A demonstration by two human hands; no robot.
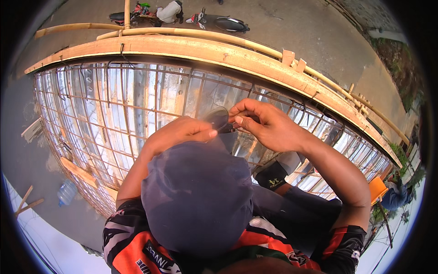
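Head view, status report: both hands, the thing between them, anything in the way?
Right hand pinching at edge of round, dark, lens-like piece, blurred. Left hand close on other side, contact unclear. Cap blocks view beneath it.

Shiny ribbed metal decking (150, 89) fills mid-frame, a grid of thin rusty steel bars (157, 111) (bowed at left) across it.
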